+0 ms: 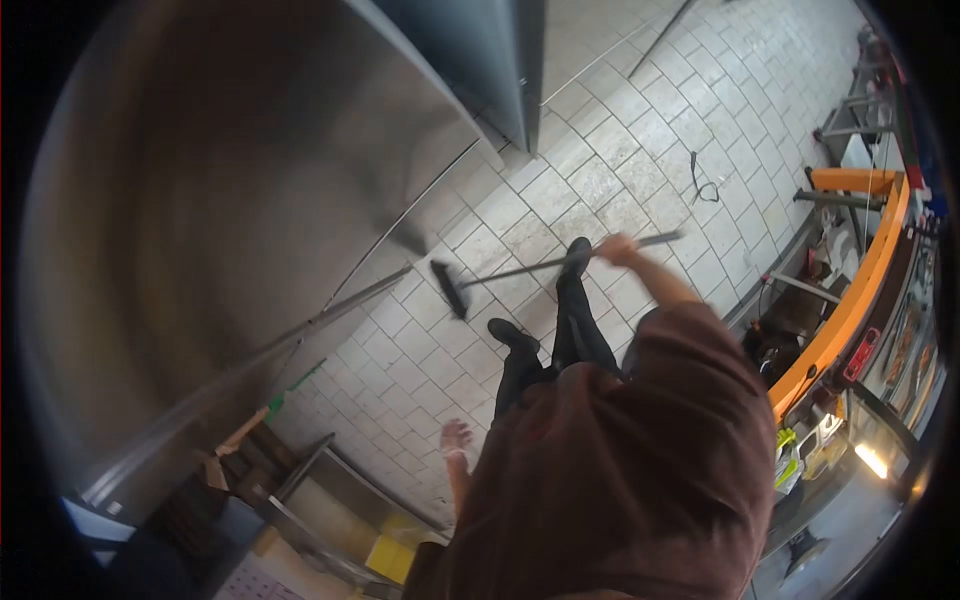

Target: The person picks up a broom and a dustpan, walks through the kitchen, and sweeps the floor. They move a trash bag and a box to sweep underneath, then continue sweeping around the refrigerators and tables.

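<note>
My right hand (617, 250) is wrapped round the dark handle of a broom (525, 269), near its upper end. The black broom head (451, 290) is down by the tiled floor (385, 370), close to the lower edge of a large metal surface and to the left of my black shoes. My left hand (456, 436) hangs low at my left side, fingers apart and holding nothing, with something pale round the wrist.
A metal cabinet (250, 180) fills the upper left. An orange-edged counter (850, 300) runs down the right side, with shelves beneath. A dark cord or strap (707, 190) lies on the floor. Boxes and a metal-framed unit (345, 500) stand at lower left.
</note>
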The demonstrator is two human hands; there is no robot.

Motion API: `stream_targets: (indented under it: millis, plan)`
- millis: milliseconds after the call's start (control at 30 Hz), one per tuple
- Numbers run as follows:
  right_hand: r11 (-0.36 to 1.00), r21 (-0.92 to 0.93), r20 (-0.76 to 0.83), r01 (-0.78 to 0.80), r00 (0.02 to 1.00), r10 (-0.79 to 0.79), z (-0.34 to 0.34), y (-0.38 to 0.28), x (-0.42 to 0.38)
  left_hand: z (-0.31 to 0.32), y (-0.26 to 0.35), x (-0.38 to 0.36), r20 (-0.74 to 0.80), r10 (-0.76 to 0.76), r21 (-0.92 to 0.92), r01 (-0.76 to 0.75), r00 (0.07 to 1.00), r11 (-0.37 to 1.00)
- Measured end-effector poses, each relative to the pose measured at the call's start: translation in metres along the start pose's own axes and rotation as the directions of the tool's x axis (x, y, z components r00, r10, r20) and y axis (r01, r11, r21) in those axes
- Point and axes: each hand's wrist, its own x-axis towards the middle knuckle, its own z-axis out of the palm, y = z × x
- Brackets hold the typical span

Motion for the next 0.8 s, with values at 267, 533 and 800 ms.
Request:
stream_targets:
  millis: [267,533,800]
  plan:
    - [0.693,-0.378,-0.209,-0.614,0.786,0.582,-0.141,0.398,-0.230,0.094,0.030,-0.025,0.181,-0.127,0.193,0.091,0.975,0.977]
    - [0.393,0.121,-0.305,-0.912,0.342,0.889,-0.076,0.356,-0.333,0.156,0.180,0.005,0.268,0.386,0.476,-0.470,0.883,0.743]
    - [-0.718,0.561,0.552,0.411,0.460,0.695,-0.011,-0.039,-0.317,0.440,0.353,0.031,0.814,0.264,0.389,-0.823,0.517,0.414]
